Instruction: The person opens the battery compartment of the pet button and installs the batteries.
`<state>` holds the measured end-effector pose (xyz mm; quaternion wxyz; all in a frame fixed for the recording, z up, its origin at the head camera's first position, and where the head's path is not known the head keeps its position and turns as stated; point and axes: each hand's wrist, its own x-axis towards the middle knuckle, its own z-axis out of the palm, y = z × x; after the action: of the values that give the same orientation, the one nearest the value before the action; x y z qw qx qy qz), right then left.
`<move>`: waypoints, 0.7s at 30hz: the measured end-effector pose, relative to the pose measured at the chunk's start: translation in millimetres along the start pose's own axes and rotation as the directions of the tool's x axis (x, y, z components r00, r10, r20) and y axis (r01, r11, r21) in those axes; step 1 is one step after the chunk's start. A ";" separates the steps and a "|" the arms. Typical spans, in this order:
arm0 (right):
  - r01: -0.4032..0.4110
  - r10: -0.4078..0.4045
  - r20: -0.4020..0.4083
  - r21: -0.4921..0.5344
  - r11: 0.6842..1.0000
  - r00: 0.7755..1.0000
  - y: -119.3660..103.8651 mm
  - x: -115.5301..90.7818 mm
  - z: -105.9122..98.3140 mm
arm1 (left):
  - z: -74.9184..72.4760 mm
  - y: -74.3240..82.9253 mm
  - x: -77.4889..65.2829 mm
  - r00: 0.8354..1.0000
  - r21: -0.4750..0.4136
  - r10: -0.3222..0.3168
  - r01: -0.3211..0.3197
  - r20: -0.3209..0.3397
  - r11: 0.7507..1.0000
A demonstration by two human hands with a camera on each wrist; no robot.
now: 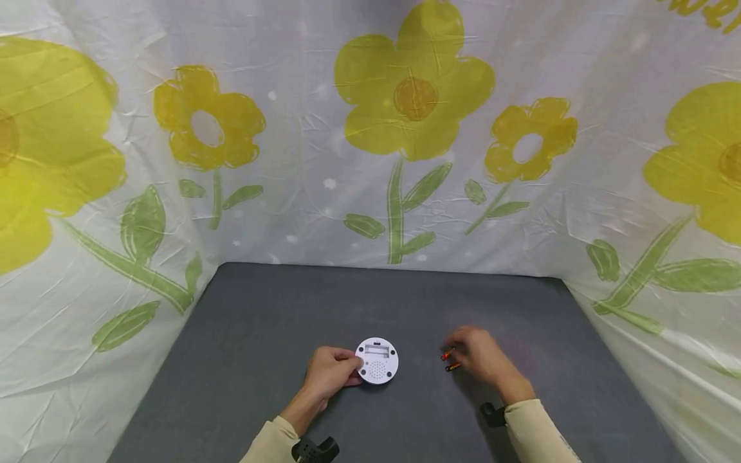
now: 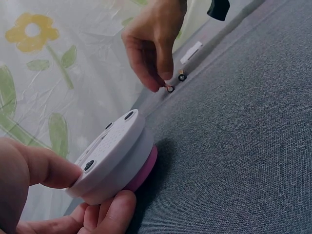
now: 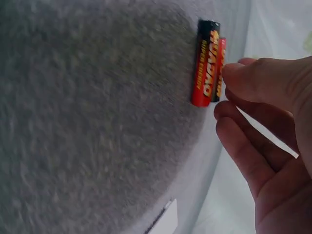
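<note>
My left hand (image 1: 332, 371) holds a round white device (image 1: 379, 369) by its left edge, thumb on top and fingers at the side. Its underside faces up, with an uncovered battery compartment (image 1: 377, 351), speaker holes and dark feet. A pink part (image 2: 142, 168) shows beneath it in the left wrist view. To the right, my right hand (image 1: 477, 354) reaches over two small batteries lying side by side. Thumb and fingers are spread beside the farther battery (image 3: 218, 93); contact is unclear. The nearer red-and-black battery (image 3: 204, 66) lies apart from the fingers.
A small white flat piece (image 2: 191, 52) lies beyond the batteries in the left wrist view. Grey cloth covers the table (image 1: 324, 296). Hanging fabric with yellow flowers (image 1: 301, 212) walls off the back and both sides.
</note>
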<state>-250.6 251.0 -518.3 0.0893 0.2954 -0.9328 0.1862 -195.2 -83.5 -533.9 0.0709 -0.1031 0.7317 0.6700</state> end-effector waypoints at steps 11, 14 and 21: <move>-0.039 0.039 0.019 -0.017 0.999 0.999 -9.1 1.8 3.4 | 1.4 -0.8 -0.3 1.000 -0.002 -0.005 0.005 -0.002 1.000; -0.047 0.047 -0.004 -0.009 0.999 0.999 -15.2 6.7 0.9 | 1.3 -0.5 -0.2 1.000 -0.005 -0.001 0.001 -0.003 1.000; -0.019 0.019 -0.026 -0.012 1.000 0.999 -44.1 27.0 -7.4 | 0.3 0.5 -0.7 1.000 -0.009 0.002 -0.002 -0.004 1.000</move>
<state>-246.2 206.6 -491.1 0.1013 0.2834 -0.9355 0.1850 -194.6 -83.1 -533.2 0.0684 -0.1039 0.7291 0.6730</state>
